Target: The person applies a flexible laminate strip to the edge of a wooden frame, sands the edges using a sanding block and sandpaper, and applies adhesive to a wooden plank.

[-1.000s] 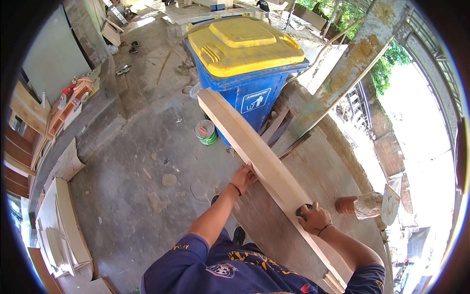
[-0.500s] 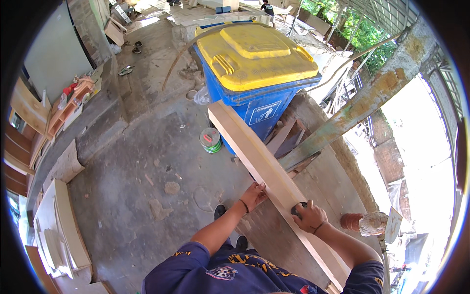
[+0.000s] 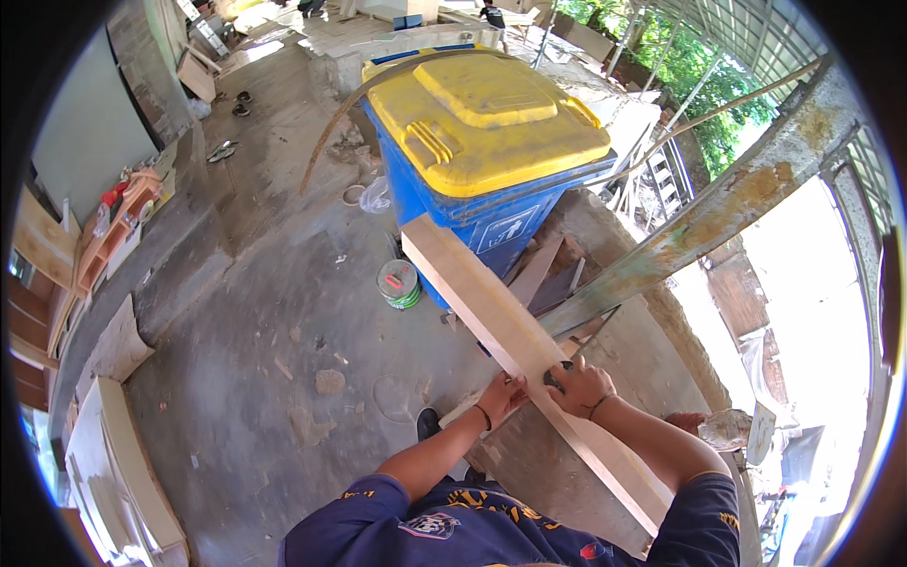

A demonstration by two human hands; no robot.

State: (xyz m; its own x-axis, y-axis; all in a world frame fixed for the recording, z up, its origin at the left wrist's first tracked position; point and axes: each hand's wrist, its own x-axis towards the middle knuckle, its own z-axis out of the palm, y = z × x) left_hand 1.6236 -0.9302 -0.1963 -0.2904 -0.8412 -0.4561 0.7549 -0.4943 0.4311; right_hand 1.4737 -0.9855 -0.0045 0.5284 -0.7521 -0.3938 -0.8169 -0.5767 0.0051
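Note:
A long pale wooden board [image 3: 477,288] slants across in front of me, its far end beside the blue bin and its near end by my right sleeve. My right hand [image 3: 584,386] is on its top face, closed around a small black rounded tool [image 3: 559,376] whose kind is mostly hidden by the fingers. Just to the left, my left hand [image 3: 504,397] has its fingertips pinched at the board's left edge. The two hands are only a short way apart.
A blue wheeled bin [image 3: 406,161] with a yellow lid [image 3: 491,118] stands beyond the board. Next to it sits a small tin [image 3: 399,282]. A rusty metal post [image 3: 699,227] slopes up at right. Pale panels [image 3: 118,472] lean at the left; a person [image 3: 492,14] is far off.
My right hand with the black tool has slid along the board toward its far end, coming closer to my left hand. A thin yellowish strip along the board no longer shows clearly. The view has shifted slightly.

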